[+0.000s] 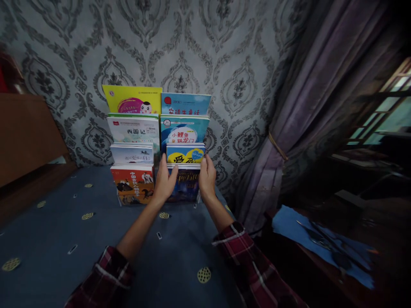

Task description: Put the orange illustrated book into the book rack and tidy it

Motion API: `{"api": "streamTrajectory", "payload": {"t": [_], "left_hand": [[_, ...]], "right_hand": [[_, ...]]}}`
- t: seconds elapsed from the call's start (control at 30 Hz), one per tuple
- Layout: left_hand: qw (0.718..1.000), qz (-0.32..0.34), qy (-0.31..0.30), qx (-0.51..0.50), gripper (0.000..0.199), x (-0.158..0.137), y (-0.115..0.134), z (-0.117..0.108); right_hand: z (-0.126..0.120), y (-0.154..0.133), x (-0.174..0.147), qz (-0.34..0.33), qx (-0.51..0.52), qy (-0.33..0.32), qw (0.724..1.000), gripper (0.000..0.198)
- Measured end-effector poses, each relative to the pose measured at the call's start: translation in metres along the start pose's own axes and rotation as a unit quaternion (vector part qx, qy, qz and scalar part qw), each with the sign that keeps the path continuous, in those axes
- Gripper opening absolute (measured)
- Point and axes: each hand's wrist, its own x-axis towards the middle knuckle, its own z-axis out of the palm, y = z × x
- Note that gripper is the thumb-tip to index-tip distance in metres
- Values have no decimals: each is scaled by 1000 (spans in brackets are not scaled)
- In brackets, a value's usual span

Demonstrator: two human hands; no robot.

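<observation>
Firstly, one wall in grey damask-patterned paper (221,68); one dark blue surface printed with pale yellow dotted ovals (105,244); one purple-grey fabric curtain (298,102), gathered at right; one brown, board-like wooden piece (28,132), far left; one bright blue sheet (287,218), lower right, bearing dark tools too dim to name. Two red plaid sleeves (257,261), forearms bare beyond the cuffs. Eight books in two columns of four tiers, stepping down toward the front: at left, a yellow cover (118,96), a white-and-green cover (123,132), a pale blue-grey cover (131,155) and an orange cover with painted figures (131,184); at right, a light blue cover (192,102), a teal cover (199,124), a yellow-and-blue cover (189,153) and, foremost and lowest, a dark navy paperback (183,194). One left hand (165,182) and one right hand (208,177), each partly closed, hold the navy paperback between them by its side edges, thumbs foremost; firmness cannot be told. Step in hand, by judgement: seating or squaring that paperback in the front tier. The next move calls for level, even pressure, keeping clear of the neighbouring orange cover. Smallest item: one tan cord (278,147) round the curtain.
</observation>
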Motion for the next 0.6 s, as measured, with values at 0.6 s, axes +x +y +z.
{"api": "streamTrajectory", "payload": {"t": [0.6], "left_hand": [[995, 31, 20, 93, 73, 26, 19, 6]], "right_hand": [[10, -8, 31, -64, -54, -1, 996, 59]]}}
